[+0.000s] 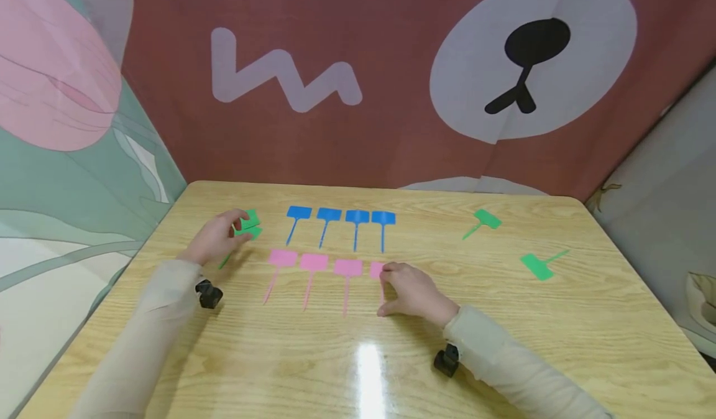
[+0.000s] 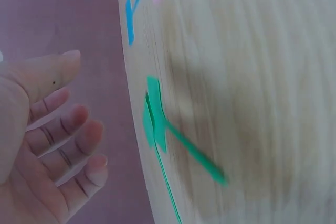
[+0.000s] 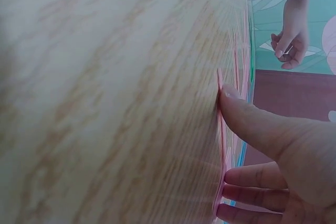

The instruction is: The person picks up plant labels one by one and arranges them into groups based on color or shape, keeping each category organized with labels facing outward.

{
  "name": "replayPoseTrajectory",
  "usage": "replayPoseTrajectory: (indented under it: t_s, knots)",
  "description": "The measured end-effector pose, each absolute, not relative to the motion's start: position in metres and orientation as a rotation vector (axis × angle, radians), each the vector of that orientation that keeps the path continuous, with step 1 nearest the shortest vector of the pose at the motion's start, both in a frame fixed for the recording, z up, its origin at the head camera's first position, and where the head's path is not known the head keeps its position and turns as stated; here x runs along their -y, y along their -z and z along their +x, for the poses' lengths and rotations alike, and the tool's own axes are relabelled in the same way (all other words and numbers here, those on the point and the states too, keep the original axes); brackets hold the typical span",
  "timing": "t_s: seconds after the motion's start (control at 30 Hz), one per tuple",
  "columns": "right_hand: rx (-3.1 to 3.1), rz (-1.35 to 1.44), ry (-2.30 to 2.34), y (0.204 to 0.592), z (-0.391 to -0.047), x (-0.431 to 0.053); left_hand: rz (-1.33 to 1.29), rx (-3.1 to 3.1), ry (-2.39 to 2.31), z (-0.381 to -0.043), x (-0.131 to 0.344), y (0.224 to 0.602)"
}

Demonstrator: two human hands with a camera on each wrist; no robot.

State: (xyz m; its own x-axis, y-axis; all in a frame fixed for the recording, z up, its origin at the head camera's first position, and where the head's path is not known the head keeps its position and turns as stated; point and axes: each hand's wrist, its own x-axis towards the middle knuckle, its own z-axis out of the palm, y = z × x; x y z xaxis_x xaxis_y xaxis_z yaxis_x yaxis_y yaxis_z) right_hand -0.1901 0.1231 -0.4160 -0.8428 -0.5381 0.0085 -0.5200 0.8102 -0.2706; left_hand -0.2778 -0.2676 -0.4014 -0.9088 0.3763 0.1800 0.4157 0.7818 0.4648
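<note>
My left hand (image 1: 215, 237) hovers over the far left of the table, fingers loosely bent and holding nothing. Close by lie two overlapping green T-shaped plant labels (image 2: 160, 116), their stems spreading apart. With its fingertips on the head and its thumb by the lower stem, my right hand (image 1: 415, 291) touches the rightmost pink plant label (image 1: 375, 270), which lies flat. That hand covers part of the label. Three more pink plant labels (image 1: 314, 262) stretch leftward from it in a row, heads away from me.
Behind the pink row, several blue plant labels (image 1: 329, 214) lie side by side. A green label (image 1: 488, 218) is at the back right, and another green label (image 1: 538, 267) lies nearer the right edge. A patterned cloth (image 1: 391, 127) hangs behind the wooden table (image 1: 291, 369).
</note>
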Motion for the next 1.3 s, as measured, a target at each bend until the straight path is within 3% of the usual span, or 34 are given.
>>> replayPoseTrajectory:
  t_s: [0.47, 0.97, 1.3]
  knots:
    - [-2.928, -0.866, 0.392, 0.415, -0.19, -0.122, -0.46, 3.041, 0.737, -0.311, 0.296, 0.402]
    - [-2.944, -0.909, 0.321, 0.416, -0.19, -0.12, -0.5, 3.189, 0.324, -0.342, 0.287, 0.421]
    - [-2.962, -0.904, 0.268, 0.416, -0.191, -0.12, -0.425, 3.227, 0.338, -0.349, 0.278, 0.427]
